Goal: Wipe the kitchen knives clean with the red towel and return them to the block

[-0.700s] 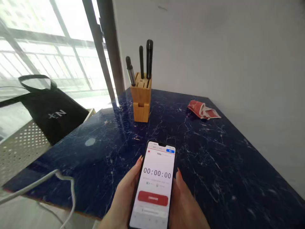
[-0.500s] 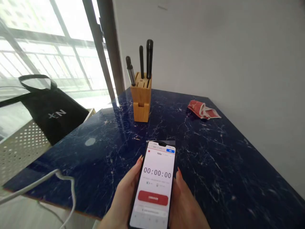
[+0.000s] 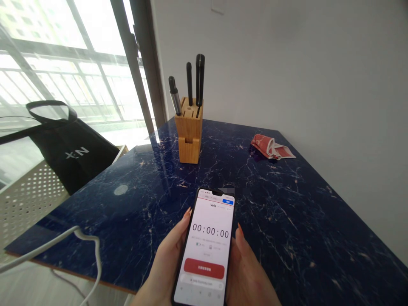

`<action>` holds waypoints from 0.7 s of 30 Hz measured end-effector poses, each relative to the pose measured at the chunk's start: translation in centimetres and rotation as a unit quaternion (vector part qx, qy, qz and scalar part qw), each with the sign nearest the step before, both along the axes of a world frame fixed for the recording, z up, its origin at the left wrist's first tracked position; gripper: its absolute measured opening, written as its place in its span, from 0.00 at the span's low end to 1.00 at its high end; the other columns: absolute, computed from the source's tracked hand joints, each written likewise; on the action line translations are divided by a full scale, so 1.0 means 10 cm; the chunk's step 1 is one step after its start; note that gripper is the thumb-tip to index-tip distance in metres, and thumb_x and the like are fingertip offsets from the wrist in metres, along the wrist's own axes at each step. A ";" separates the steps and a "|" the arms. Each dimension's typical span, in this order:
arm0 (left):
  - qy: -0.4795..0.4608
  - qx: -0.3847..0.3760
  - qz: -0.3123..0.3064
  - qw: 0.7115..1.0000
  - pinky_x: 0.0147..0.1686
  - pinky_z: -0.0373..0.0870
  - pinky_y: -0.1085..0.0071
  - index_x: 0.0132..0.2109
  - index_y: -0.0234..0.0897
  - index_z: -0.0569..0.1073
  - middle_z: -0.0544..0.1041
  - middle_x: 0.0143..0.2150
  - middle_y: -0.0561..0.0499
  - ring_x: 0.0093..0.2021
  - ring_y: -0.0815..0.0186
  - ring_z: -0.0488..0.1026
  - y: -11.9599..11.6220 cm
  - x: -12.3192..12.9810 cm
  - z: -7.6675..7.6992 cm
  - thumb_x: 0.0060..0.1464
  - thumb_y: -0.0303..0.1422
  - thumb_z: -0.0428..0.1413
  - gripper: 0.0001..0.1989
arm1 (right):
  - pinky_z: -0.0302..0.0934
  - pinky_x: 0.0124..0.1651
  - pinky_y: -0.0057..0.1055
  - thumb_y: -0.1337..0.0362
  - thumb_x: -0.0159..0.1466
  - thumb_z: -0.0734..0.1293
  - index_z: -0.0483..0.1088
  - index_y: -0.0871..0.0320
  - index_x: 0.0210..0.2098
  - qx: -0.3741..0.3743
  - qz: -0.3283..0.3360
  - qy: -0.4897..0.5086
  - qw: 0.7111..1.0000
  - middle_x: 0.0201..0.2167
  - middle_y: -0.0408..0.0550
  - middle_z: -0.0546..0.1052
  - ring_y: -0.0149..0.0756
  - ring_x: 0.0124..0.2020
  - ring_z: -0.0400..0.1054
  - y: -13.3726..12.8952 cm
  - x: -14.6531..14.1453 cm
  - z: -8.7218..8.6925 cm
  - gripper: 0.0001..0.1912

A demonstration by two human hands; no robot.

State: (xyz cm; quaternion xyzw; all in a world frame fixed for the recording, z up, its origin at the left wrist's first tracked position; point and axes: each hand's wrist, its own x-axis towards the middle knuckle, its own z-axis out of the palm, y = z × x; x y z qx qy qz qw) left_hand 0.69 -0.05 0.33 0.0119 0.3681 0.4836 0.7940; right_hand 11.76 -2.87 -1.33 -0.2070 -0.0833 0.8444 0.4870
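My phone [image 3: 207, 246] shows "Vela" at the top of its screen, with a timer below reading 00:00:00 in large dark digits. A small blue tab [image 3: 228, 201] sits at the screen's top right. The red button [image 3: 204, 268] carries a short white label, and the pale address bar [image 3: 202, 281] holds a line of small print; neither is sharp enough to read. The black tote bag [image 3: 72, 155] to my left bears white letters that look like "X:N".
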 end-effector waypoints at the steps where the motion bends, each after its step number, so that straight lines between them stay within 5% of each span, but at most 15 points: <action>1: -0.002 0.001 0.001 1.000 0.43 0.70 0.60 0.36 0.30 0.76 0.79 0.30 0.45 0.37 0.55 0.75 0.00 0.00 0.00 0.53 0.31 0.51 0.11 | 0.48 0.55 0.46 0.47 0.56 0.61 0.63 0.60 0.51 0.000 -0.001 -0.002 1.000 0.48 0.54 0.70 0.45 0.52 0.60 0.00 0.00 0.00 0.30; 21: -0.009 0.004 0.006 1.000 0.42 0.71 0.67 0.40 0.30 0.75 0.79 0.33 0.46 0.39 0.59 0.75 0.00 -0.02 -0.03 0.55 0.30 0.49 0.12 | 0.47 0.56 0.44 0.46 0.56 0.60 0.62 0.59 0.52 0.004 0.013 -0.009 1.000 0.49 0.54 0.69 0.45 0.51 0.61 0.00 -0.01 0.02 0.31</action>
